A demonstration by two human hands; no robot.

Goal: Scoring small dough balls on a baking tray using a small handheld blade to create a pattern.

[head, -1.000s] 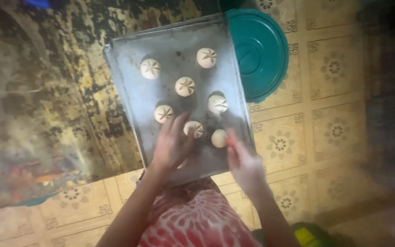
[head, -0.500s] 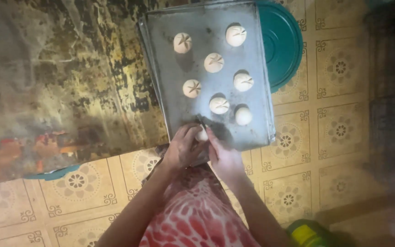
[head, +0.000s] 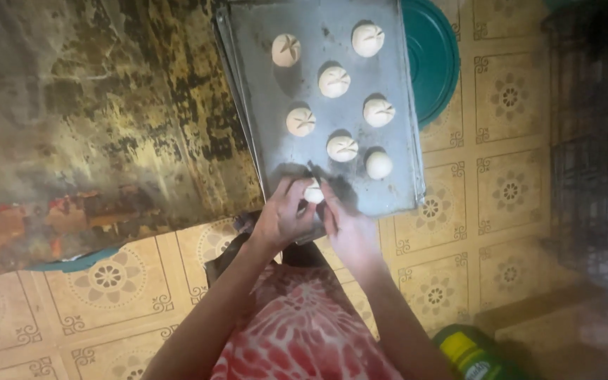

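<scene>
A grey metal baking tray [head: 388, 190] lies on the floor with several pale round dough pieces on it, most scored with a star pattern, such as the one [head: 342, 148] near the front. One smooth dough ball [head: 378, 165] sits at the front right. My left hand [head: 281, 214] and my right hand [head: 346, 225] meet over the tray's near edge, both pinching one small dough ball [head: 313, 192] between the fingertips.
A teal round lid [head: 434, 56] lies under the tray's far right side. A worn dark sheet [head: 93, 119] covers the left. Patterned yellow floor tiles [head: 459, 281] surround it. A dark wire rack [head: 592, 141] stands right; a green-yellow container [head: 473, 355] sits bottom right.
My hands left the tray's dough pieces and came together over the near edge around one dough ball. The view shifted, so the tray now sits more to the right and higher.
</scene>
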